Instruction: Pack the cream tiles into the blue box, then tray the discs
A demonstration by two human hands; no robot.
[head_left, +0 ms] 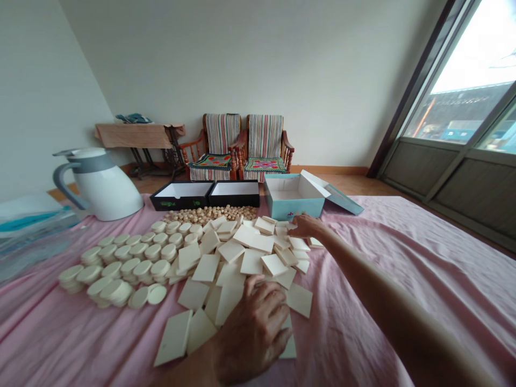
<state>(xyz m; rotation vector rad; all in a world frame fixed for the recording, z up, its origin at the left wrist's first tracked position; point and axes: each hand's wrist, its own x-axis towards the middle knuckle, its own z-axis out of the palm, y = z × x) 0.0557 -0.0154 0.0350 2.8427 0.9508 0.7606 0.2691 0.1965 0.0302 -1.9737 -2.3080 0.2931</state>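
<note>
A loose pile of pale square wooden tiles point(231, 251) spreads over the middle of the pink cloth. My left hand point(260, 325) lies low over the near part of the pile, its fingers curled down; what is under them is hidden. At the pile's far right edge, just in front of a light-blue box point(294, 207), my right hand point(305, 226) reaches in with its fingers apart, touching the tiles there. Stacks of round wooden discs point(129, 267) stand in rows left of the squares. Behind them lie many small wooden beads point(205, 215).
Two black open boxes point(183, 203) stand at the back beside the light-blue one, whose lid point(344, 200) leans on its right. A white and grey jug point(107, 185) and clear plastic bags point(36, 236) are at the left. Two chairs point(264, 140) stand beyond.
</note>
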